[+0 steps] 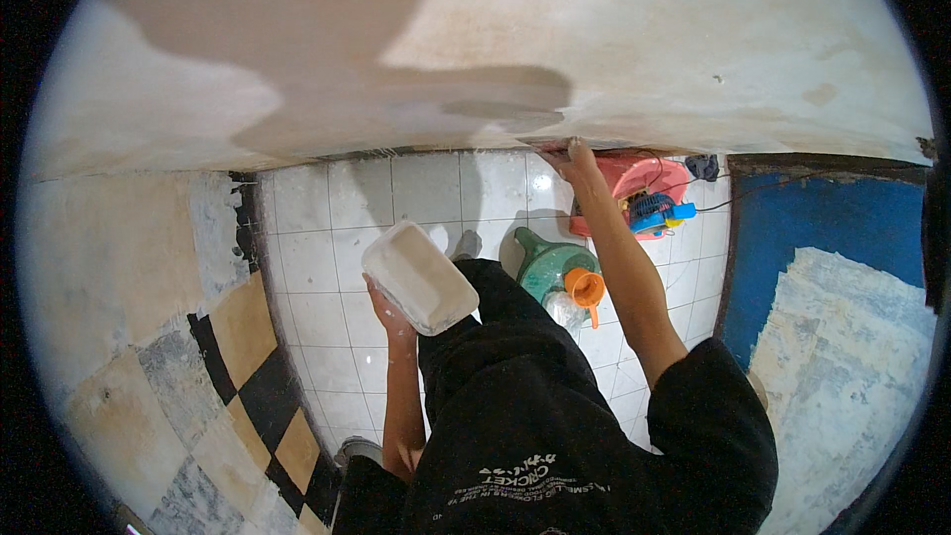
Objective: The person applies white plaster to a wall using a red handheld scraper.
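Observation:
My left hand point(390, 313) grips a white rectangular plastic tub point(420, 277) from its left side. The inside of the tub looks off-white and smooth; whether that is a paste or the bare bottom is hard to tell. With the arm stretched forward, my right hand point(572, 160) is up against the pale, patchy wall point(674, 59). Its fingers are closed around something thin and dark that lies along the wall, seen edge-on and too small to name. A wet-looking darker patch marks the wall just above that hand.
Beyond my right forearm stands a pink basin point(649, 176) with a blue-and-black fan-like device point(654, 210). A green basin point(540, 256) and an orange dipper point(584, 287) are on the white tiled floor point(362, 263). Checkered tiles point(269, 396) run along the left wall; a blue panel point(842, 218) is right.

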